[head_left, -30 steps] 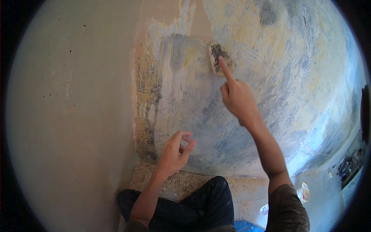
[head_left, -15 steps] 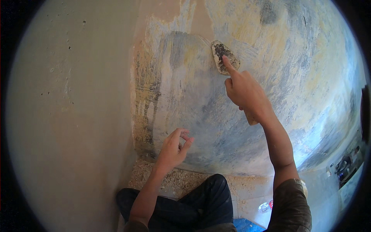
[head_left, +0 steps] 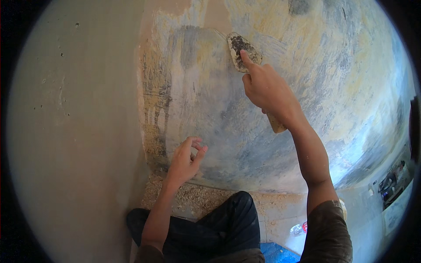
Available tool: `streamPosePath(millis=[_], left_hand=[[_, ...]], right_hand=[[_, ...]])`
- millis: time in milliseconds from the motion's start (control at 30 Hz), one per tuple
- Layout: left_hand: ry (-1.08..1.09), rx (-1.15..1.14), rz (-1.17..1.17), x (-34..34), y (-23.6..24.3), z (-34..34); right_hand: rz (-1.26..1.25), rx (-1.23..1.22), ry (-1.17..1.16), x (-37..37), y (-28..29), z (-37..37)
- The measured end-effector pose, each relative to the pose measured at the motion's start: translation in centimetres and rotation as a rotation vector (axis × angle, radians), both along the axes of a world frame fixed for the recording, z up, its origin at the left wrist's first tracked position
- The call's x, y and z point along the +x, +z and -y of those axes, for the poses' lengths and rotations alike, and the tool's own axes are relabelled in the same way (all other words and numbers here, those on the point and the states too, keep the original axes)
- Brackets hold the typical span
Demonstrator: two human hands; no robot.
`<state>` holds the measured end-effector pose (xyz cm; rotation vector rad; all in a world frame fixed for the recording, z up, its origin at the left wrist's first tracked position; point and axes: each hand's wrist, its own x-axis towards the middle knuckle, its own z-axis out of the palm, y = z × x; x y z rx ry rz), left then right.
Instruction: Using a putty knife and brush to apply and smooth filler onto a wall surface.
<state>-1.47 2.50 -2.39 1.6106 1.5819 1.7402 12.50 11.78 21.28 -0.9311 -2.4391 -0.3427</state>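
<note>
A rough wall (head_left: 219,149), patchy in blue-grey, white and yellow, fills most of the view and bends toward the right. At its left edge it meets a plain beige-grey wall (head_left: 83,153). Below the rough wall's bottom edge is a pale floor (head_left: 276,225), with crumbs of debris (head_left: 195,199) strewn along that edge, thickest by the left corner. The person's legs (head_left: 234,219), in dark trousers, are bent in front of it. A brown sleeve (head_left: 331,225) covers the upper part of the right arm.

The right hand (head_left: 272,92) is raised high on the rough wall, nearer its left edge than its right. Its forefinger is straight and presses on the blade of a scraper (head_left: 237,47); the other fingers are curled in around the handle, mostly hidden. The left hand (head_left: 183,163) is low, in front of the wall's bottom left corner, with fingers loosely bent and thumb tip just beside the forefinger.

A blue sheet (head_left: 278,253) lies on the floor to the right of the legs. The scraper's blade is caked with dark and cream matter; whether it touches the wall or sits just off it, I cannot tell. The end of its wooden-coloured handle (head_left: 277,126) sticks out below the hand. By the right sleeve is a small red thing (head_left: 304,226). Tiny holes (head_left: 77,25) dot the plain wall.
</note>
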Motion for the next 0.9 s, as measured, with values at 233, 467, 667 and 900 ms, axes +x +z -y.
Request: streamPosePath(millis=[233,467,667,900], left_hand=[[-0.014,-0.031,0.013,0.4,0.7,0.4],[0.020,-0.054,-0.007,-0.1,0.2,0.5],[0.015,-0.045,-0.001,-0.2,0.5,0.3],[0.009,-0.047,-0.020,-0.4,0.4,0.8]], right_hand=[[-0.016,-0.011,-0.039,-0.2,-0.6,-0.8],[-0.042,0.110,0.036,0.3,-1.3,-0.8],[-0.125,0.142,0.139,-1.6,-0.6,-3.1],[-0.097,0.140,0.098,-1.3,-0.4,-1.2]])
